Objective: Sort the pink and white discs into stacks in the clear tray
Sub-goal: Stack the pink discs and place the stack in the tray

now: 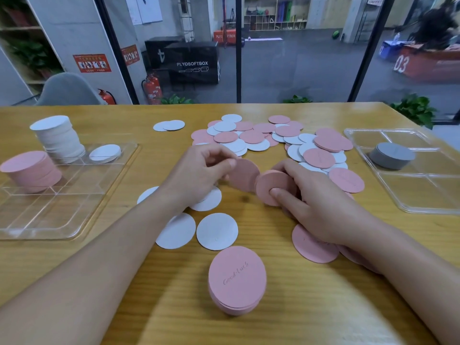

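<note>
Mid-worktop: left hand (pixel 199 170) pinching one pink disc (pixel 245 174), right hand (pixel 311 195) gripping a pink bundle (pixel 271 186), apparently gathering like colours for the left-edge tray (pixel 74 210), where pink and white stacks stand.

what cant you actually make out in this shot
- How many pink discs the right hand grips: head view, its fingers cover the bundle.
- White discs under the left hand: partly hidden by the wrist.
- Clear tray on the left: cut off by the frame edge.
</note>
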Action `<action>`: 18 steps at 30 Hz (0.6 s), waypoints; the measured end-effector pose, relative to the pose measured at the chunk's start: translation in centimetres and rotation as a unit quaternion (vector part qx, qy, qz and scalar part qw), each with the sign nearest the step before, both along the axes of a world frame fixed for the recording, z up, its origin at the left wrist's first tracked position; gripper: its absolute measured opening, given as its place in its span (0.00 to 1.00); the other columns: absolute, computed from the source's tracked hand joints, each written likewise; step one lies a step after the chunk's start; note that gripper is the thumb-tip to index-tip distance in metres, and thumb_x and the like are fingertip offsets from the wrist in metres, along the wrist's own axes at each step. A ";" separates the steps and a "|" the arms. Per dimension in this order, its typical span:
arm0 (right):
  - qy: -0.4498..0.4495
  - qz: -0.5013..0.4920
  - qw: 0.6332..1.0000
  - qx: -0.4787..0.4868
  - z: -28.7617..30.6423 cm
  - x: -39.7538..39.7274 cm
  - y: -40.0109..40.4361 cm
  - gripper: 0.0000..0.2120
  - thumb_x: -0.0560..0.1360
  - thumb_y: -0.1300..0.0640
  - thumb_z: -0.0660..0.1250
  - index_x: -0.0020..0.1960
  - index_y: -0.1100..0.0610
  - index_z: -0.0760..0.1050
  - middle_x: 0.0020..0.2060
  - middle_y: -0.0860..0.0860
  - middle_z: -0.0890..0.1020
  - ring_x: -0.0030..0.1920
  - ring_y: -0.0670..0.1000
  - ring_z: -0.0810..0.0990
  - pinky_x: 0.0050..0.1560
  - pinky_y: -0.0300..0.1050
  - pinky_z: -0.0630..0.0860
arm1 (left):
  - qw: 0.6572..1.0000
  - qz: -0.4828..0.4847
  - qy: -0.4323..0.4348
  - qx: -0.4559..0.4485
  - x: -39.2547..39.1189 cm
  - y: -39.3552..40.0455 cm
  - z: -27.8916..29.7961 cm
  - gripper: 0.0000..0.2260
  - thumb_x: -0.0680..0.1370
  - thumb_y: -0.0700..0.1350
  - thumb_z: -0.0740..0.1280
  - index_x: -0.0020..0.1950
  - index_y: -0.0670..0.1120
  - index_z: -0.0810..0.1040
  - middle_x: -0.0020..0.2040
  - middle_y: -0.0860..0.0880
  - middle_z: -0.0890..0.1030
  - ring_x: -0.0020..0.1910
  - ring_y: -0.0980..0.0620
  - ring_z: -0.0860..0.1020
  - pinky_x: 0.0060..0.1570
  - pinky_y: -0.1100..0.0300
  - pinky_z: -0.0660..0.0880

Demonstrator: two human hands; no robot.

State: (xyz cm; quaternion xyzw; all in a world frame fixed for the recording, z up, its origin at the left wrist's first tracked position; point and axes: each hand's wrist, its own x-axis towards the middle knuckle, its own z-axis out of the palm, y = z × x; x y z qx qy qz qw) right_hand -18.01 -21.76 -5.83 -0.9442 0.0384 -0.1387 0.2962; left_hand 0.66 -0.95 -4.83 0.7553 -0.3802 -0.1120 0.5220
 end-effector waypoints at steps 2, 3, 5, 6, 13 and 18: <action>-0.004 -0.003 1.000 0.021 0.1 -0.1 0.0 0.06 0.85 0.49 0.67 0.60 0.41 0.72 0.36 0.40 0.83 0.39 0.46 0.81 0.38 0.44 0.74 | 1.000 0.008 0.021 -0.011 -0.1 0.1 0.1 0.11 0.87 0.48 0.71 0.51 0.42 0.87 0.46 0.51 0.90 0.47 0.55 0.86 0.54 0.52 0.84; -0.003 -0.002 1.000 0.022 0.1 -0.1 0.1 0.06 0.85 0.49 0.67 0.59 0.42 0.71 0.36 0.41 0.83 0.38 0.46 0.80 0.37 0.45 0.74 | 1.000 0.013 0.014 -0.005 -0.1 0.2 0.1 0.12 0.85 0.50 0.73 0.49 0.42 0.88 0.47 0.49 0.90 0.49 0.52 0.87 0.59 0.48 0.84; 0.003 -0.001 1.000 0.014 0.2 0.0 0.2 0.06 0.85 0.49 0.67 0.59 0.42 0.72 0.36 0.42 0.82 0.38 0.46 0.80 0.38 0.46 0.74 | 0.999 0.022 -0.023 0.025 0.0 0.4 0.1 0.05 0.81 0.47 0.78 0.49 0.46 0.89 0.48 0.51 0.90 0.51 0.49 0.88 0.59 0.45 0.83; 0.004 -0.002 1.000 0.010 0.1 0.0 0.2 0.06 0.85 0.49 0.67 0.60 0.42 0.72 0.36 0.42 0.82 0.39 0.46 0.80 0.38 0.46 0.74 | 0.999 0.016 -0.025 0.035 0.0 0.6 0.2 0.01 0.80 0.45 0.79 0.50 0.49 0.89 0.50 0.52 0.89 0.51 0.50 0.88 0.54 0.47 0.83; -0.011 -0.012 0.999 0.051 0.3 0.0 0.4 0.07 0.86 0.52 0.66 0.59 0.44 0.68 0.35 0.41 0.82 0.37 0.46 0.81 0.38 0.41 0.73 | 0.999 -0.041 0.018 0.012 -0.1 0.6 0.3 0.09 0.80 0.35 0.77 0.58 0.46 0.88 0.52 0.46 0.89 0.51 0.49 0.87 0.52 0.56 0.80; -0.016 -0.010 1.000 0.020 0.0 0.0 0.6 0.13 0.86 0.51 0.66 0.67 0.44 0.67 0.43 0.38 0.80 0.46 0.40 0.80 0.43 0.36 0.71 | 0.986 -0.158 0.046 -0.006 -1.3 0.1 -0.2 0.09 0.84 0.31 0.71 0.62 0.37 0.86 0.57 0.40 0.89 0.61 0.38 0.87 0.68 0.39 0.82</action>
